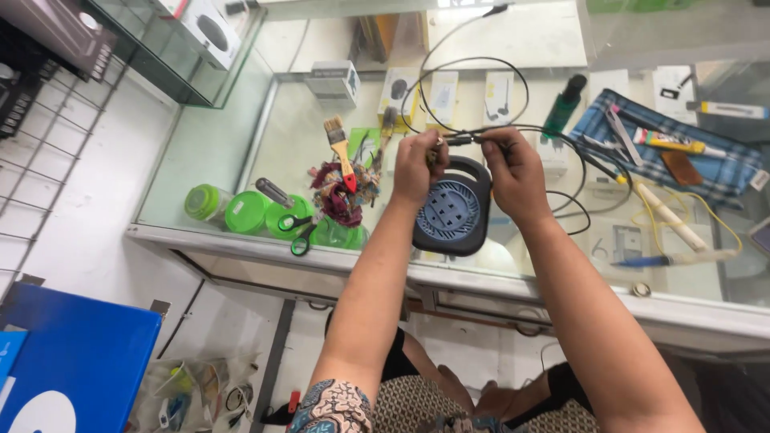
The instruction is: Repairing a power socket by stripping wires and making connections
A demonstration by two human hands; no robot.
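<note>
Both the left hand (419, 164) and right hand (513, 168) are pinching a black cable (481, 62), apparently at its connector, above a dark round extension reel (451, 210); scissors (301, 232) and paintbrush (341, 148) are lying left.

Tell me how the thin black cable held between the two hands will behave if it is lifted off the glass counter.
The thin black cable is probably floppy: it lies in loose loops above the left hand and right hand. It looks light, since fingertips alone pinch it. Lifted, its trailing loops may well drag or snag on the green-capped bottle near it on the glass counter.
</note>
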